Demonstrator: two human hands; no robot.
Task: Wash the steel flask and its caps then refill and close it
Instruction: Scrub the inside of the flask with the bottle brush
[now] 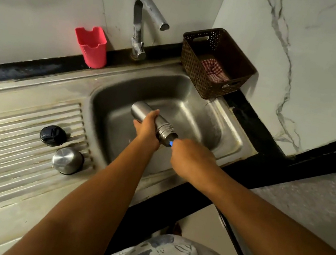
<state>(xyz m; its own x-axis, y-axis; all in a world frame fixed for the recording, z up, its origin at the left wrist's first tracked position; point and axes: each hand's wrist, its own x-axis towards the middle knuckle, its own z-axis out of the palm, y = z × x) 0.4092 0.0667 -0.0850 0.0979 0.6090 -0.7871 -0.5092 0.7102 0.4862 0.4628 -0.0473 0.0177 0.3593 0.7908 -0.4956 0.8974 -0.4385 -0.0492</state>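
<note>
Steel sink (pixel 189 99) lies under the flask (pixel 143 111), which the left hand (pixel 146 129) grips tilted, its mouth toward the right hand (pixel 191 156), curled round a blue handle (pixel 170 143), probably a brush's. Keeping the flask over the basin and scrubbing deep should serve best. Brown basket (pixel 194 69) holds a checked cloth (pixel 213 69); the red cup (pixel 91 47) hides its inside. Black cap (pixel 52 136) and steel cap (pixel 67 160) rest on the drainboard (pixel 18 124).

- The left hand (pixel 147 129) wraps the brushed steel flask (pixel 143 111), hiding the middle of its body.
- The motion-blurred right hand (pixel 188 157) grips a small blue object (pixel 170 143) at the flask's mouth; only a tip shows, too little to identify.
- The red-and-white checked cloth (pixel 213 70) is half hidden inside the brown woven plastic basket (pixel 195 65).
- The ribbed steel draining board (pixel 4 144) is cut off by the left edge.
</note>
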